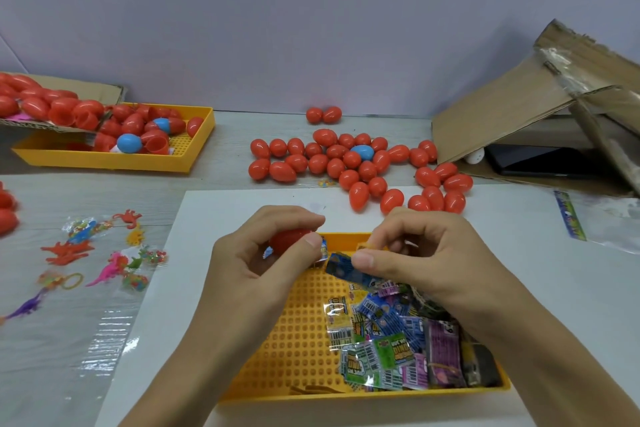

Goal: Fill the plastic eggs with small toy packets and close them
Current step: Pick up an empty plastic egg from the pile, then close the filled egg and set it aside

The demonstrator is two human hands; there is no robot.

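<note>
Above dimpled tray (301, 340), glossy egg (287, 240) (oval)

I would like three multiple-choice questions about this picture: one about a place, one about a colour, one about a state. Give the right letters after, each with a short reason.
1. Where do the loose toy packets lie?
A. in the near yellow tray
B. in the cardboard box
C. on the clear plastic sheet

2. What colour is the odd egg among the red eggs on the table?
A. green
B. blue
C. white

3. What does the left hand do?
A. rests flat on the table
B. hangs idle
C. grips a red egg

Answers:
1 A: the packets fill the right part of the near tray.
2 B: one blue egg sits amid the red ones.
3 C: its fingers curl round the held red egg.
</note>
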